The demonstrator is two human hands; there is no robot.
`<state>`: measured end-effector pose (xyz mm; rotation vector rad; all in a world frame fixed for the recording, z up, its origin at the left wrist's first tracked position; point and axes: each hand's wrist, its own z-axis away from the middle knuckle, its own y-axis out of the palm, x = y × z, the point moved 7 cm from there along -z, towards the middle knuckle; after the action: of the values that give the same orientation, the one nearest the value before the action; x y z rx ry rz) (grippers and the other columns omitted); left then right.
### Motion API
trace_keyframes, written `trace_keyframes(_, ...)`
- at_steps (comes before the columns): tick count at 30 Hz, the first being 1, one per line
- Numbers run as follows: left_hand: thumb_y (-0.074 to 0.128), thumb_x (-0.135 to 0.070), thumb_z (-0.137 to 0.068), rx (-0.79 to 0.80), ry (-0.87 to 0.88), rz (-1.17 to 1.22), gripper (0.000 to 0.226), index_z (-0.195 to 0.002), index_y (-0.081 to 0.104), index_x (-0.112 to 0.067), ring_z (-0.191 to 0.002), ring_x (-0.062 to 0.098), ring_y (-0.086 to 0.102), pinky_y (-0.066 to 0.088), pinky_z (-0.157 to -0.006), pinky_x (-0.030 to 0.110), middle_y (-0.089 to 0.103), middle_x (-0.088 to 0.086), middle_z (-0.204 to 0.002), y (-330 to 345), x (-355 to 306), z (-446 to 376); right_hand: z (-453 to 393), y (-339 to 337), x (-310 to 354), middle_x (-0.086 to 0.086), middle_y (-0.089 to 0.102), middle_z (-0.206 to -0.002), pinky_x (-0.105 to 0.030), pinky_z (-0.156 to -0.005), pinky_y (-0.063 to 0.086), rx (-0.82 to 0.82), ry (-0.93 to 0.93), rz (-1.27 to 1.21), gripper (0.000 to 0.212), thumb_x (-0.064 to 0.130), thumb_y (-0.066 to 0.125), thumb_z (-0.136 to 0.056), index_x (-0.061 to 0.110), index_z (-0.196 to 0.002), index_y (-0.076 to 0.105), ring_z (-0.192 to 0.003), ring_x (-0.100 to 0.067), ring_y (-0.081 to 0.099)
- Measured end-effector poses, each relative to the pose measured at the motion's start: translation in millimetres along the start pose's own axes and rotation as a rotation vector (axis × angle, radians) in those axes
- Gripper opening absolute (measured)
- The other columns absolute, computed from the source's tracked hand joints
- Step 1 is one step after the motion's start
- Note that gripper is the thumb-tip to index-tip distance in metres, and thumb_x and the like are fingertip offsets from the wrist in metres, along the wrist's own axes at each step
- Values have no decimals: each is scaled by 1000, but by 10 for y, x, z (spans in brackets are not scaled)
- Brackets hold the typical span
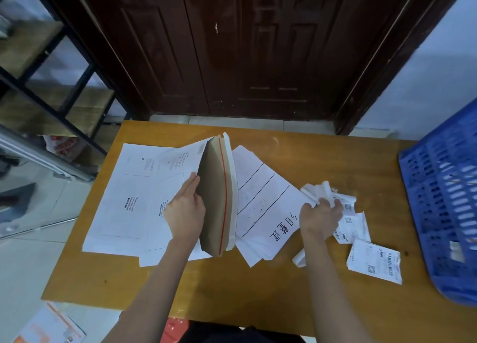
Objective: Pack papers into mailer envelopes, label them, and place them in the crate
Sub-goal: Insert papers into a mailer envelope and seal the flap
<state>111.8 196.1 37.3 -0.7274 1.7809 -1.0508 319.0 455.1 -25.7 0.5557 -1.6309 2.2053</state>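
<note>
A wooden table (258,286) stands before a dark door (245,45), its near half bare. The left hand (184,211) grips an open mailer envelope (216,200) tipped up on edge over flat mailers (124,200). The right hand (320,217) clutches crumpled paper strips (318,191) beside lined papers (263,203). Shipping labels (374,261) lie near the blue crate (444,187) at the right edge.

Brown mailer (215,200) with red strip, blue perforated crate (444,200), orange-tan table (258,286).
</note>
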Motion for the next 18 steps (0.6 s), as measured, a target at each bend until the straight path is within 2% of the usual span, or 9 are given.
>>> trace_keyframes(3,63,-4,-85,-3,3,3,32,-115,69,-15,-59,17,66,31,-54,7,68,-2,-117,0,-18,26,13,-83,-61,-18,12,-156,-46,-104,29,-32,99,2,48,16,58,-88,-3,-132,48,-134,-39,27)
trace_keyframes(6,66,-6,-83,-12,-6,-8,34,-116,69,-16,-64,17,68,33,-56,10,68,-1,-117,-19,-27,40,29,-91,190,-19,24,-152,-44,-101,32,-83,-83,-38,50,10,60,-86,-2,-132,48,-131,-39,31)
trace_keyframes(9,67,-7,-84,-8,-16,-2,35,-117,68,-17,-68,16,69,39,-58,14,67,-3,-120,-47,-8,62,12,217,542,-14,34,-146,-42,-97,39,142,-328,-9,54,10,63,-84,6,-136,46,-131,-34,34)
trace_keyframes(12,66,-9,-85,-3,-2,12,36,-119,66,-18,-69,14,68,39,-57,13,66,-4,-122,-87,-5,108,-7,568,656,-7,26,-152,-44,-102,39,372,-345,216,76,33,69,-82,16,-146,30,-137,-34,24)
trace_keyframes(15,67,-9,-84,2,36,23,38,-121,65,-18,-69,11,68,40,-55,11,65,-6,-123,-129,-8,142,-8,753,690,-6,19,-157,-40,-110,29,448,-335,459,92,46,68,-81,19,-151,15,-141,-33,19)
trace_keyframes(18,68,-9,-82,14,67,22,41,-121,65,-20,-75,10,69,45,-53,15,64,-7,-124,-132,-12,188,-11,824,744,-10,23,-154,-36,-110,25,424,-328,520,85,39,67,-83,15,-149,19,-138,-33,21)
